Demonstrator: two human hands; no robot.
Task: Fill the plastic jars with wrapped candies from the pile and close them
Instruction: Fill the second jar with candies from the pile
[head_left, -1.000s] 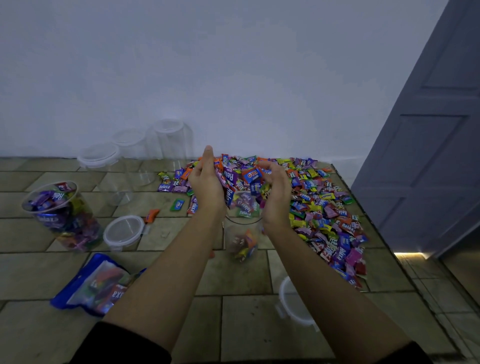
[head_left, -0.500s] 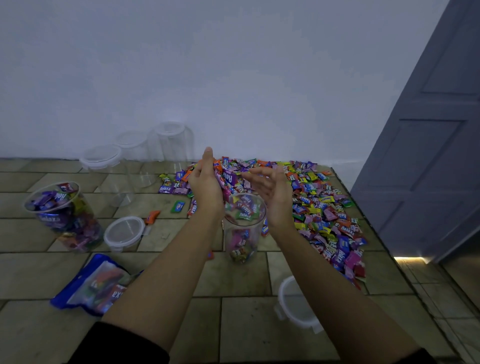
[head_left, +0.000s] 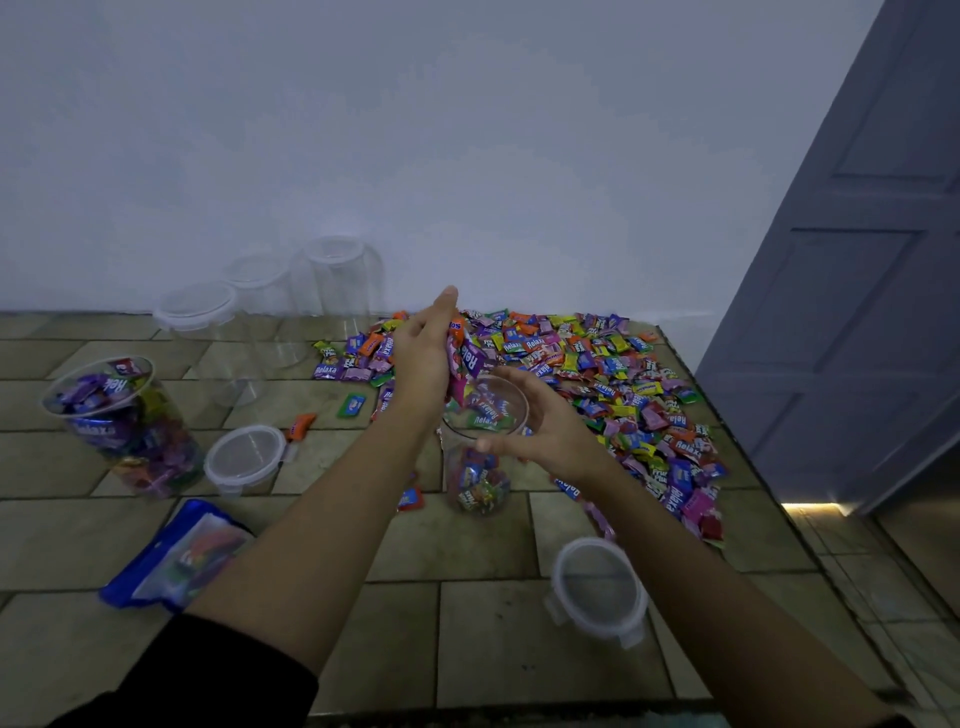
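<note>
A clear plastic jar (head_left: 478, 483), partly filled with wrapped candies, stands open on the tiled floor in front of me. My left hand (head_left: 423, 358) is tilted above its mouth with straight fingers, and several candies slide off the palm into it. My right hand (head_left: 543, 428) wraps round the right side of the jar's rim, thumb behind and fingers in front. The big candy pile (head_left: 613, 374) spreads behind and to the right of the jar.
A jar full of candies (head_left: 130, 431) stands open at the left, with a loose lid (head_left: 244, 457) beside it. Another lid (head_left: 597, 587) lies near right. Empty lidded jars (head_left: 332, 280) line the wall. A blue bag (head_left: 176, 556) lies near left. A grey door (head_left: 857, 260) is at right.
Both hands held a scoop of candies over the jar. The right hand has emptied, dropped and closed round the jar's rim; the left palm has tipped more and candies fall in.
</note>
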